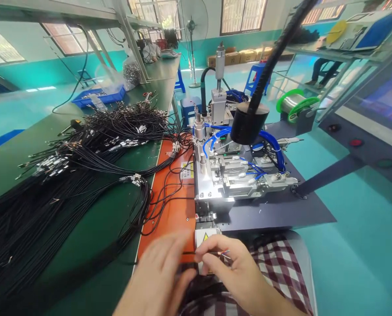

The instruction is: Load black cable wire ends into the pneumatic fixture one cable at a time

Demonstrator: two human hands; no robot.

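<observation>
Black thin cable w/ coloured stripped wires at its tip sits pinched between both hands, low centre, just in front of the machine; right hand fingers closed on the wire end; left hand blurred, fingers curled at the cable, grip looks closed but can't tell for sure. Big heap of black cables fills the green bench to the left, some loops spilling over the orange mat; black lamp head hangs over the machine's blue hoses; solder spool behind at right; blue tray far back.
</observation>
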